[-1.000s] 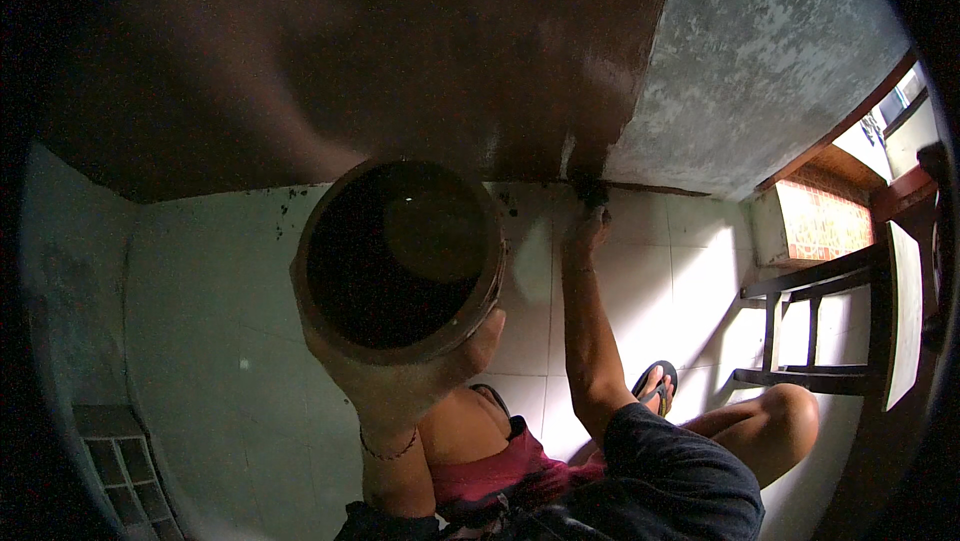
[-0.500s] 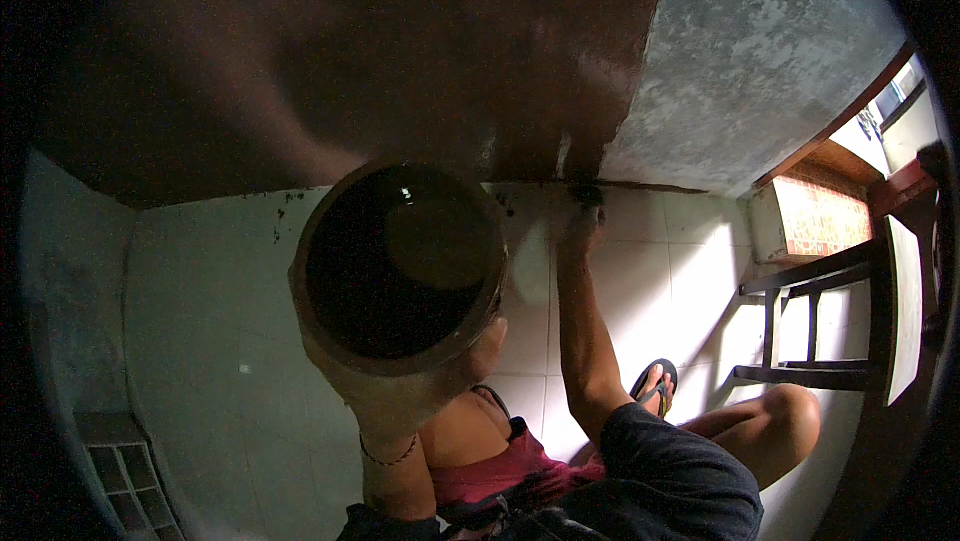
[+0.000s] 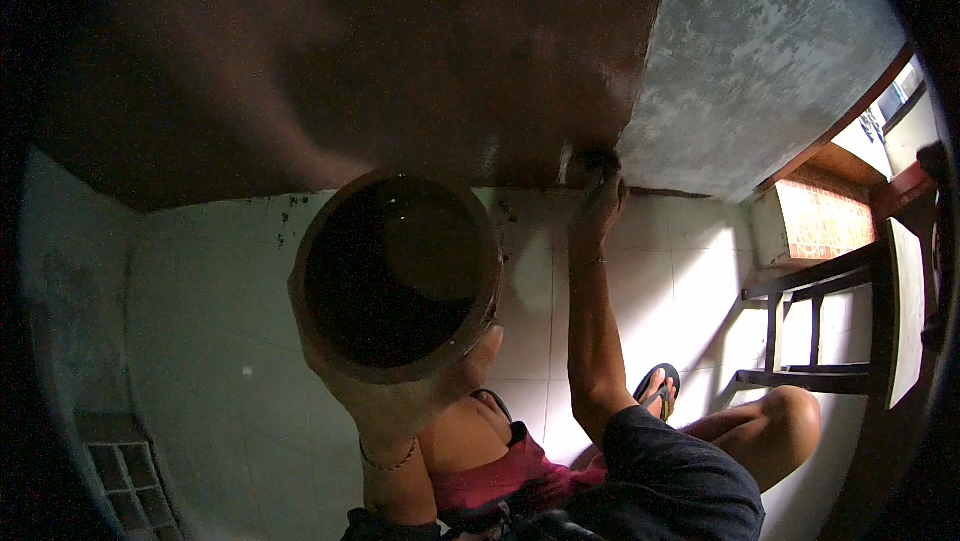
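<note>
My left hand grips a round brown container of dark liquid, held up in the middle of the view. My right hand, to its right, is closed on a dark brush, though the brush is hard to make out in shadow. The brush is at the low edge of the wall, on dark brown glossy paint near where it borders a mottled grey patch. The wall meets the floor just below, with dark spots along that line.
A dark wooden stool stands on the tiled floor at right. Behind it are a light box-like piece and a bright opening. A small shelved rack is at lower left. My legs and sandaled feet are below my arms.
My right hand and the brush have moved up the wall and slightly right in the view. The container in my left hand sits slightly lower than a second ago.
</note>
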A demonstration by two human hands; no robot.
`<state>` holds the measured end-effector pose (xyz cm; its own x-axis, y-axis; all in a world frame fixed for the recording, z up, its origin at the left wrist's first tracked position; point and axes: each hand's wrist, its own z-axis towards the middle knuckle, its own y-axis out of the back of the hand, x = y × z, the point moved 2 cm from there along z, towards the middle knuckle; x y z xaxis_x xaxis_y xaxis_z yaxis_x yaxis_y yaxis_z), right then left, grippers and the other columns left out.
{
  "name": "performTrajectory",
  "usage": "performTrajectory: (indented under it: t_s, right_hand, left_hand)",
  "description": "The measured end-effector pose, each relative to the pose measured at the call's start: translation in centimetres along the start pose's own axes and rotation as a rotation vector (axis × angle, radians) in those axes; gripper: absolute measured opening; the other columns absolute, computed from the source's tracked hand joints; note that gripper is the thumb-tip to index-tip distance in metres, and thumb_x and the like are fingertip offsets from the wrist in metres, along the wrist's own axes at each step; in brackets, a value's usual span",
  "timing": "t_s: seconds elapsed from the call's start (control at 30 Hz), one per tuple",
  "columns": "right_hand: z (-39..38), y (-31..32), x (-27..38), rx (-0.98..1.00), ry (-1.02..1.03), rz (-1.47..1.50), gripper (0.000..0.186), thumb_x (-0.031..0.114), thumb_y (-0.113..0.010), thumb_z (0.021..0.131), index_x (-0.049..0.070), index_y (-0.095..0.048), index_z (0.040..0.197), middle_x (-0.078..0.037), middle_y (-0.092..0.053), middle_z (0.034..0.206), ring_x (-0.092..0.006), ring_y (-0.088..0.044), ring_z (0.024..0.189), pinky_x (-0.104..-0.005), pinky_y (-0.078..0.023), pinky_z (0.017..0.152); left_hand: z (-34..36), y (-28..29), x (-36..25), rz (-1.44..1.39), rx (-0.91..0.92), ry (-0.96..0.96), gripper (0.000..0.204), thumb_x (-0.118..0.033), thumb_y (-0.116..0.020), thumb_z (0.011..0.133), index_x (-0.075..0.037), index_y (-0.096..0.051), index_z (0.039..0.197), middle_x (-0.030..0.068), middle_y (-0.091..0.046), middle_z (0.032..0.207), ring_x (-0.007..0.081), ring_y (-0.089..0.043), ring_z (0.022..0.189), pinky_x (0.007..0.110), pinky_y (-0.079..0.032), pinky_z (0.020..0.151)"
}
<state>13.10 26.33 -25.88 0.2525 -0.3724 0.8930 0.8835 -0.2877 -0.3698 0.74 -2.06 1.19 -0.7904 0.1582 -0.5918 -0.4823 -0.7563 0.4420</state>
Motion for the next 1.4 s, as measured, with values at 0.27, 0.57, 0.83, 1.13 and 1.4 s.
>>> performTrajectory:
  t_s: [0.27,0.57,0.83,1.13,1.4]
  right_hand:
    - [-1.5,1.2,2.1,-0.106,-0.182,0.099,0.025,0.018,-0.051,0.103,-0.001,-0.062,0.114,-0.008,-0.058,0.106,-0.0195,-0.051,0.097,-0.0338,-0.043,0.087]
    - [0.0,0.9,7.1,0.045,0.347,-0.472,0.020,0.012,-0.053,0.102,-0.001,-0.063,0.113,-0.010,-0.056,0.112,-0.0221,-0.053,0.104,-0.0343,-0.044,0.089]
    - [2.0,-1.0,5.9,0.049,-0.116,0.307,0.024,0.016,-0.052,0.103,-0.002,-0.061,0.116,-0.011,-0.056,0.114,-0.0221,-0.054,0.106,-0.0347,-0.046,0.092]
    - [-1.9,4.4,2.8,-0.027,-0.301,0.465,0.030,0.027,-0.054,0.102,0.003,-0.057,0.120,-0.008,-0.057,0.111,-0.0212,-0.055,0.104,-0.0367,-0.046,0.088]
    - [-6.4,3.3,-10.1,-0.115,-0.503,0.409,0.035,0.029,-0.059,0.098,0.004,-0.058,0.122,-0.008,-0.059,0.113,-0.0210,-0.054,0.103,-0.0378,-0.044,0.089]
  left_hand:
    - [1.0,-0.9,-0.2,-0.184,0.056,0.043,0.105,-0.030,-0.092,0.053,0.000,-0.040,0.138,0.0174,-0.054,0.128,0.0296,-0.058,0.116,0.044,-0.050,0.100]
    - [1.0,-1.6,0.8,-0.353,-0.014,-0.036,0.102,-0.028,-0.092,0.054,-0.002,-0.040,0.138,0.0176,-0.053,0.129,0.0308,-0.057,0.118,0.044,-0.050,0.102]
    - [1.2,-1.6,-0.1,-0.249,-0.014,-0.006,0.100,-0.032,-0.091,0.055,-0.003,-0.041,0.136,0.0179,-0.052,0.129,0.0311,-0.057,0.116,0.045,-0.050,0.101]
    - [0.6,-1.1,-0.1,-0.154,-0.016,0.041,0.105,-0.034,-0.093,0.054,-0.002,-0.040,0.139,0.0169,-0.051,0.129,0.0305,-0.054,0.120,0.044,-0.046,0.104]
    - [0.1,0.3,0.4,-0.019,-0.033,-0.021,0.114,-0.036,-0.095,0.050,-0.002,-0.036,0.143,0.0163,-0.049,0.134,0.0305,-0.050,0.125,0.045,-0.041,0.108]
